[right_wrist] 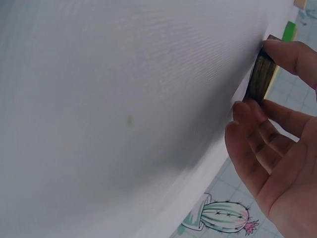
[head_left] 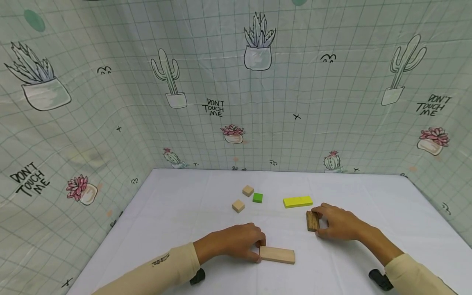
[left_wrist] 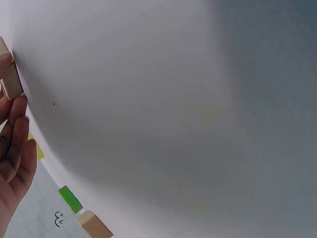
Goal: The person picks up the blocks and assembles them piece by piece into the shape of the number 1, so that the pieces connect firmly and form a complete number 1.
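Note:
With thumb and fingers, my left hand (head_left: 236,241) pinches the left end of a long pale wooden block (head_left: 278,255) lying flat near the front of the table. At the left edge of the left wrist view, thumb and fingertips take the end of this pale block (left_wrist: 13,83) from two sides. Farther right, my right hand (head_left: 339,222) holds a short dark brown wooden block (head_left: 312,221) between thumb and fingers. The right wrist view shows the grain of the dark block (right_wrist: 261,79), its two ends between thumb and fingertips.
Just behind the dark block lies a yellow block (head_left: 298,202). Farther back and left are a small green block (head_left: 257,198) and two pale wooden cubes, one behind (head_left: 248,190) the other. The white table (head_left: 191,192) meets a patterned cloth backdrop (head_left: 206,139).

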`<state>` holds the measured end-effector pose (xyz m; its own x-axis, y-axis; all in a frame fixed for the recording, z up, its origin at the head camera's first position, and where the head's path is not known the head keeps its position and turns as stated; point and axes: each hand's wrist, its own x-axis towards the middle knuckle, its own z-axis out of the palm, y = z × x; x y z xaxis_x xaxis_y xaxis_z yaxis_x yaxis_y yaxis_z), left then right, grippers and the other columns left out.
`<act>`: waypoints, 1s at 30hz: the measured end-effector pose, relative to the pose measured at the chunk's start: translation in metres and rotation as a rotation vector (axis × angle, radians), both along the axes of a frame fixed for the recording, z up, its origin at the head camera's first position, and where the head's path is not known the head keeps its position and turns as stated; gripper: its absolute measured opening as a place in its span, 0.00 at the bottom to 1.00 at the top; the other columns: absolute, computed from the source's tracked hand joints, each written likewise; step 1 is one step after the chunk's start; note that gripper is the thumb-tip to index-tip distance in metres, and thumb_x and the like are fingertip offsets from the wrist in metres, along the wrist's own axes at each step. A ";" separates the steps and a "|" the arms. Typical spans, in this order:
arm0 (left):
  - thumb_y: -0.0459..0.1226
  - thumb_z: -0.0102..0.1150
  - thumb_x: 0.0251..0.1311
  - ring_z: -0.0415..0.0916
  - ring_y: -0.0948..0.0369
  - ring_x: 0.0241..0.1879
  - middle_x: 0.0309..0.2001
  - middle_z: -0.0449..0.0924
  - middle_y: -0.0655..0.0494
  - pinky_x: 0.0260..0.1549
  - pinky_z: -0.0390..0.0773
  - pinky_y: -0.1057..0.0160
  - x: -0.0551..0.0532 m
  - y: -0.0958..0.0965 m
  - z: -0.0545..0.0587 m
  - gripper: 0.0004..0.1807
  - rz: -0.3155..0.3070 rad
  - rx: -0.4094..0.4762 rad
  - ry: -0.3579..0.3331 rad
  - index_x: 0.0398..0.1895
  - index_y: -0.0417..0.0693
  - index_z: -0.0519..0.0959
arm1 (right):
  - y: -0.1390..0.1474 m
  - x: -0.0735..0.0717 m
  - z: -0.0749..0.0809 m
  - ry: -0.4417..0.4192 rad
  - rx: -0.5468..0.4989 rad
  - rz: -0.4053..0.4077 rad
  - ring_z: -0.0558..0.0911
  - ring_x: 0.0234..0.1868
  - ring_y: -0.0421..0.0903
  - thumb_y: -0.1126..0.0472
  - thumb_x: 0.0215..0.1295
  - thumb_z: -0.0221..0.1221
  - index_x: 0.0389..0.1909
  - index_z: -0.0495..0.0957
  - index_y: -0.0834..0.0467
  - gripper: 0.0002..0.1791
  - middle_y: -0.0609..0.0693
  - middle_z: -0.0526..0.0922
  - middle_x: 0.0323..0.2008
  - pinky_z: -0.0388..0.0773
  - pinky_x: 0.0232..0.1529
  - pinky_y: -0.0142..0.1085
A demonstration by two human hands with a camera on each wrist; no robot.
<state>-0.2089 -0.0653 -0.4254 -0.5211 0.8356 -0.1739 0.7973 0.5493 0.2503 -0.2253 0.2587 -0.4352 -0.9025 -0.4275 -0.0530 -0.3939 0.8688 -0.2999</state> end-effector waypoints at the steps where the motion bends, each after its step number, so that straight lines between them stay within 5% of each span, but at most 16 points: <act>1: 0.49 0.67 0.53 0.64 0.74 0.35 0.32 0.72 0.70 0.35 0.69 0.76 0.000 0.000 0.000 0.16 0.000 0.002 -0.001 0.41 0.55 0.79 | 0.000 0.000 0.000 -0.001 -0.002 0.003 0.71 0.34 0.39 0.51 0.49 0.69 0.55 0.74 0.61 0.33 0.44 0.75 0.40 0.70 0.33 0.37; 30: 0.50 0.66 0.54 0.64 0.74 0.34 0.32 0.72 0.71 0.35 0.69 0.76 0.000 -0.001 0.001 0.16 -0.014 0.003 0.008 0.42 0.55 0.79 | 0.000 0.003 -0.001 -0.086 -0.099 -0.029 0.70 0.31 0.38 0.57 0.48 0.69 0.56 0.72 0.60 0.33 0.44 0.75 0.41 0.68 0.28 0.31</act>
<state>-0.2087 -0.0659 -0.4241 -0.5110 0.8430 -0.1677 0.8066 0.5378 0.2453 -0.2225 0.2586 -0.4361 -0.9087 -0.4078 -0.0892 -0.3379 0.8440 -0.4165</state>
